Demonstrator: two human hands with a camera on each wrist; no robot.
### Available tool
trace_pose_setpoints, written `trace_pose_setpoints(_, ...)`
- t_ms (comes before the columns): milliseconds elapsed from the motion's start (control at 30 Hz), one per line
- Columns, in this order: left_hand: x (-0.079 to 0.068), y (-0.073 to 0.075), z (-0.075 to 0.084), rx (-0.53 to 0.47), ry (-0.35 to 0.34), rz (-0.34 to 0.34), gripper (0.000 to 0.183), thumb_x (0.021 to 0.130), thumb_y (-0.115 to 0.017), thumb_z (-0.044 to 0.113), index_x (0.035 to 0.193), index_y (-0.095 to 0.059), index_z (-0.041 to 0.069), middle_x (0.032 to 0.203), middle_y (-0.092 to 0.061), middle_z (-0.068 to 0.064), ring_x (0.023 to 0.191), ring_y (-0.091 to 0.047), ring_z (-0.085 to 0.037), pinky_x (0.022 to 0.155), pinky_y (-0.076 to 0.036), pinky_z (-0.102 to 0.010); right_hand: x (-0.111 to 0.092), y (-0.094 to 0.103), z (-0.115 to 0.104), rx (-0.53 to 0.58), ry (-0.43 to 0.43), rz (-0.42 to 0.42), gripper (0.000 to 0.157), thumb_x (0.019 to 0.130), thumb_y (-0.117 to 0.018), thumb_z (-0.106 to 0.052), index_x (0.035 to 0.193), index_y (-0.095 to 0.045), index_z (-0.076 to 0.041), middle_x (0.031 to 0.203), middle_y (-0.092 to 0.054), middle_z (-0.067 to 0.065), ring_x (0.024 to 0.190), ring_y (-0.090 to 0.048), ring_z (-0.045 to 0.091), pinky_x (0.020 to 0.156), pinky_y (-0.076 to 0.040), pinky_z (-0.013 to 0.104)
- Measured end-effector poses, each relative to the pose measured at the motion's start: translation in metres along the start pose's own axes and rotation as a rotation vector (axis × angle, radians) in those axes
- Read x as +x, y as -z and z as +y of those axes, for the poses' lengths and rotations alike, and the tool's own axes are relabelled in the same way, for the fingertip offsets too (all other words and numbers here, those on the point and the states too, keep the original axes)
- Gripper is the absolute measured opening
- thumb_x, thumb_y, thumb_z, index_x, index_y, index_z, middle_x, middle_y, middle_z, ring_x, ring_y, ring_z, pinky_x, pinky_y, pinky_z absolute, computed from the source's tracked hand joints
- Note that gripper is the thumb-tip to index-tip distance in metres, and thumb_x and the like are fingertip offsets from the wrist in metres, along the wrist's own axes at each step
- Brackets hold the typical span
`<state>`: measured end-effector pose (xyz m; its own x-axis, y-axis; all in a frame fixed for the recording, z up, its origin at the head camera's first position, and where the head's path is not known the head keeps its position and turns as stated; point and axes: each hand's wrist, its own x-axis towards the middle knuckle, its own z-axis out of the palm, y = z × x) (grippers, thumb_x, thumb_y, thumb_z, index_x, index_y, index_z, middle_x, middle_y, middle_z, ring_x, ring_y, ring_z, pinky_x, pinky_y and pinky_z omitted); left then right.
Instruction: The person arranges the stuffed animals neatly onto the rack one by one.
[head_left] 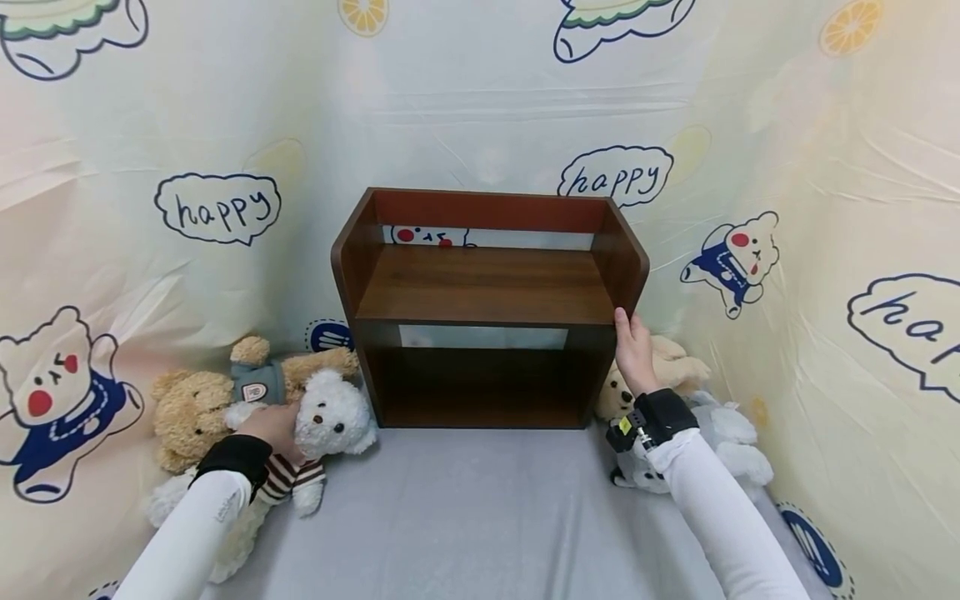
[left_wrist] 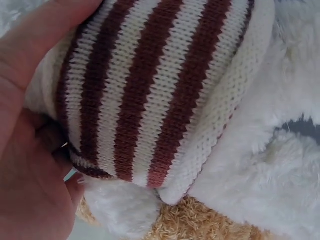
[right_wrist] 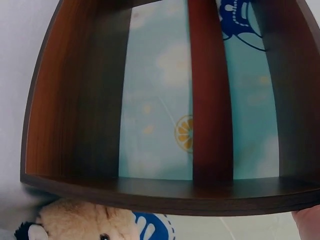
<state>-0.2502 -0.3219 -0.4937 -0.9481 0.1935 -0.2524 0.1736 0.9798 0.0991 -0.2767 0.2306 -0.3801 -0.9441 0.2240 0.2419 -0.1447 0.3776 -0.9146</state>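
A white teddy bear (head_left: pixel 333 417) in a brown-and-cream striped knitted sweater (left_wrist: pixel 145 90) is gripped by my left hand (head_left: pixel 273 429) at the left of the head view. In the left wrist view the thumb (left_wrist: pixel 55 30) lies over the sweater, while the other fingers are partly hidden behind it. My right hand (head_left: pixel 636 354) touches the right side panel of a dark brown two-tier wooden shelf (head_left: pixel 487 287), fingers pointing up along its front edge. Only a bit of that hand shows in the right wrist view, outside the panel. Both shelf tiers (right_wrist: pixel 155 187) hold nothing.
A tan teddy bear (head_left: pixel 195 408) in a blue-grey top lies behind the white one. Right of the shelf are a beige plush (head_left: pixel 678 367) and a grey-white plush (head_left: pixel 738 446), partly behind my right arm. Grey cloth (head_left: pixel 457 508) covers the surface; printed curtains (head_left: pixel 480 108) surround it.
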Motion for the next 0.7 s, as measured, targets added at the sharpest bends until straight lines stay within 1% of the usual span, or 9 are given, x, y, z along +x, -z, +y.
trace_pose_setpoints(167,0.0017,-0.0004,0.0006,0.022,-0.007,0.018,0.086,0.051,-0.085,0.036,0.112,-0.050,-0.013,0.097,-0.059,-0.027,0.093,-0.052,-0.046,0.083,-0.040,-0.052,0.0001,0.0004,0.0000,-0.013,0.011,0.004,0.054,0.099,-0.031,-0.038,0.132,-0.038,0.004,0.135,-0.041,0.022,0.123,-0.037,0.031,0.104,-0.026,0.043)
trace_pose_setpoints(233,0.0021,-0.0008,0.0004,0.030,-0.007,0.015,0.087,0.051,-0.085,0.038,0.112,-0.051,-0.013,0.099,-0.059,-0.028,0.096,-0.050,-0.047,0.086,-0.038,-0.053,0.0000,0.0008,-0.0001,-0.019,0.015,0.006,0.053,0.099,-0.031,-0.036,0.132,-0.039,0.005,0.134,-0.041,0.023,0.123,-0.038,0.032,0.103,-0.027,0.043)
trace_pose_setpoints(333,0.0019,-0.0011,-0.0001,0.045,-0.010,0.008,0.089,0.052,-0.084,0.042,0.113,-0.051,-0.013,0.100,-0.058,-0.028,0.097,-0.048,-0.048,0.086,-0.037,-0.055,-0.0003,0.0012,-0.0005,-0.027,0.016,0.004,0.053,0.099,-0.031,-0.036,0.131,-0.039,0.005,0.134,-0.042,0.023,0.123,-0.038,0.032,0.103,-0.027,0.043)
trace_pose_setpoints(467,0.0022,-0.0020,-0.0008,0.062,-0.006,0.006,0.088,0.052,-0.083,0.045,0.112,-0.052,-0.012,0.098,-0.058,-0.027,0.096,-0.048,-0.048,0.084,-0.037,-0.055,0.0000,0.0010,-0.0008,-0.026,0.017,0.001,0.053,0.099,-0.031,-0.037,0.132,-0.039,0.004,0.134,-0.042,0.023,0.123,-0.038,0.032,0.103,-0.027,0.043)
trace_pose_setpoints(600,0.0053,-0.0058,-0.0027,0.077,0.007,-0.006,0.089,0.052,-0.083,0.046,0.112,-0.052,-0.012,0.103,-0.057,-0.029,0.097,-0.048,-0.048,0.084,-0.036,-0.056,0.0001,0.0001,-0.0006,-0.022,0.022,0.016,0.052,0.099,-0.032,-0.035,0.130,-0.040,0.005,0.132,-0.043,0.024,0.122,-0.039,0.032,0.102,-0.028,0.043)
trace_pose_setpoints(700,0.0071,-0.0088,-0.0027,0.085,-0.005,0.014,0.086,0.053,-0.083,0.046,0.110,-0.053,-0.011,0.105,-0.057,-0.028,0.097,-0.049,-0.047,0.082,-0.036,-0.056,0.0000,0.0006,-0.0002,-0.021,0.027,0.018,0.052,0.099,-0.032,-0.035,0.131,-0.040,0.005,0.133,-0.043,0.024,0.122,-0.039,0.032,0.103,-0.028,0.043)
